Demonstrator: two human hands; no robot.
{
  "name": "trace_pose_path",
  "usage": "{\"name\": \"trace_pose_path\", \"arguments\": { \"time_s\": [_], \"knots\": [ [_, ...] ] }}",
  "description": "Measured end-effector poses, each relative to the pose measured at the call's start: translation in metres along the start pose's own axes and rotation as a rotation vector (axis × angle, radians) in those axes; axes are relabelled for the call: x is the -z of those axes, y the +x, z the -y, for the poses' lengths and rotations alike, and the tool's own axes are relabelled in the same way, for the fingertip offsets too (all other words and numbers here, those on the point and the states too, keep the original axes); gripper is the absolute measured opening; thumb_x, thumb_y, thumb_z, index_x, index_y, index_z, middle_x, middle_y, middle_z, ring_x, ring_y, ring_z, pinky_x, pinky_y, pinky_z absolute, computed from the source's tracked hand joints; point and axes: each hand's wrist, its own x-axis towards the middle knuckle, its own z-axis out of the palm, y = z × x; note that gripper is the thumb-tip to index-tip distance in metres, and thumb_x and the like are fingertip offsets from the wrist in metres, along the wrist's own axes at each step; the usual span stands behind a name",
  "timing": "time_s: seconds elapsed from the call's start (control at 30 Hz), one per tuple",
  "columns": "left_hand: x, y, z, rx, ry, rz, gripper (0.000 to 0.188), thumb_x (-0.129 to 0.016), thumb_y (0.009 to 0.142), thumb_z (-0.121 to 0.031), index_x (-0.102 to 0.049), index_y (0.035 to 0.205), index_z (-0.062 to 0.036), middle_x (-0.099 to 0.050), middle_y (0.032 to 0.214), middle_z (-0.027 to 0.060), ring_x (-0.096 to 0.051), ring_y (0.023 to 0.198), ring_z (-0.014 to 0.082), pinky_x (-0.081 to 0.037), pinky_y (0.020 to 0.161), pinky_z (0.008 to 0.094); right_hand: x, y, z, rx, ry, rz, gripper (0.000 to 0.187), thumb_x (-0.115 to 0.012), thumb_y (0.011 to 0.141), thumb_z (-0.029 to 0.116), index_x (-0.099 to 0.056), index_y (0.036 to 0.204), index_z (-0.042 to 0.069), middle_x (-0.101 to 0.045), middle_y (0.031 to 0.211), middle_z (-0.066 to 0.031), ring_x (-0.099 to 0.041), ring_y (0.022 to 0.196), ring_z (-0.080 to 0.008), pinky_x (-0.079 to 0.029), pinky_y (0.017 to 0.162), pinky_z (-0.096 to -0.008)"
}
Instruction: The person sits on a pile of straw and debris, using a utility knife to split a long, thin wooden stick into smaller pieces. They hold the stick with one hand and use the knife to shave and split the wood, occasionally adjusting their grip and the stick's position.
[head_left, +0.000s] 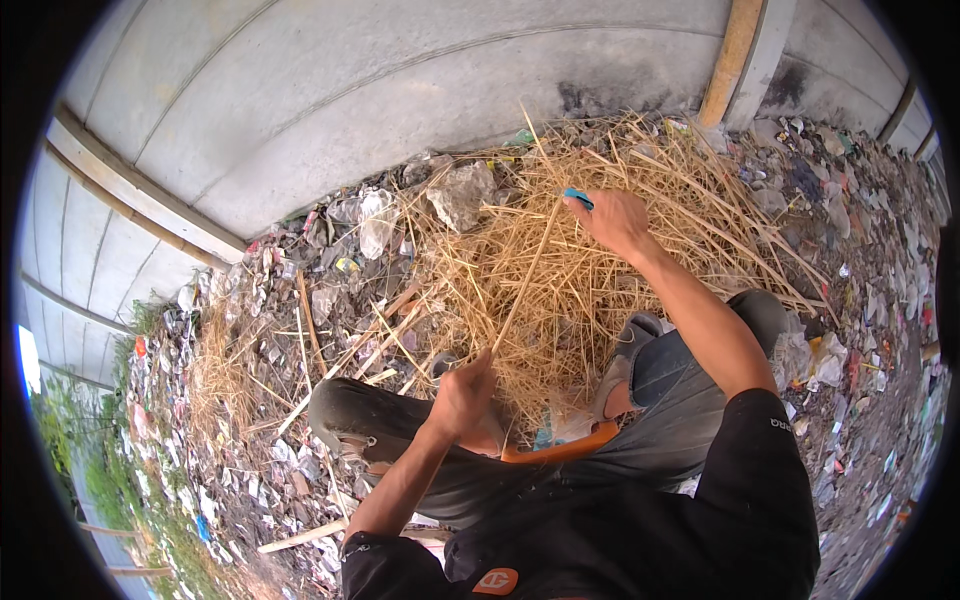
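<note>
My left hand [466, 398] is closed around the lower end of a thin bamboo stick [526, 283], in front of my left knee. The stick slants up and away to the right. Near its far end, my right hand [612, 220] is wrapped round a small blue-handled tool [577, 198]. Its working part is hidden, so I cannot tell whether it is a knife. A pale, narrow strip [534, 134] sticks up beyond the tool. Below both hands spreads a heap of straw-coloured shavings [590, 270], reaching to my feet.
A grey concrete panel wall [400, 70] rises behind the heap, with a bamboo post [732, 65] against it. A rock [462, 196] lies at the heap's far left edge. Litter [850, 250] covers the ground. An orange curved object [562, 447] shows between my legs.
</note>
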Motion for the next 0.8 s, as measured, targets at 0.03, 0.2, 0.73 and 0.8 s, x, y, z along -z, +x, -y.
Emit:
{"name": "trace_pose_path", "arguments": {
  "time_s": [0.03,0.2,0.73,0.8],
  "knots": [
    [-0.001,-0.001,0.004,-0.013,-0.036,-0.013,0.041,-0.062,0.096,-0.010,-0.060,0.135,0.0045,-0.060,0.069,0.0061,-0.057,0.064,0.0101,-0.048,0.059,0.0295,0.000,0.001,0.002,-0.008,-0.005,0.002,0.059,-0.046,0.104,0.057,-0.058,0.066,0.013,-0.039,0.046,0.0040,-0.031,0.037,-0.0116,-0.027,0.037,-0.0331],
    [0.001,-0.001,0.010,0.019,-0.135,0.026,0.042,-0.061,0.097,-0.012,-0.060,0.136,0.0031,-0.061,0.070,0.0014,-0.057,0.063,0.0088,-0.047,0.057,0.0274,0.003,0.003,0.001,0.003,-0.081,0.018,0.054,-0.047,0.104,0.056,-0.064,0.077,0.013,-0.045,0.047,0.0016,-0.034,0.036,-0.0129,-0.028,0.036,-0.0334],
    [0.010,0.005,0.003,0.230,-0.409,0.250,0.039,-0.061,0.100,-0.016,-0.061,0.134,0.0027,-0.056,0.081,-0.0063,-0.048,0.074,0.0038,-0.043,0.065,0.0234,0.038,0.021,-0.020,0.231,0.164,-0.114,0.049,-0.072,0.085,0.054,-0.068,0.114,0.015,-0.070,0.079,-0.0074,-0.068,0.065,-0.0199,-0.051,0.055,-0.0371],
    [0.007,0.004,0.002,0.205,-0.322,0.243,0.041,-0.061,0.099,-0.018,-0.060,0.133,0.0042,-0.058,0.079,-0.0048,-0.050,0.074,0.0046,-0.044,0.065,0.0245,0.036,0.018,-0.017,0.314,0.162,-0.151,0.037,-0.073,0.090,0.044,-0.071,0.113,0.015,-0.071,0.100,-0.0103,-0.070,0.082,-0.0225,-0.054,0.066,-0.0388]
  ]
}}
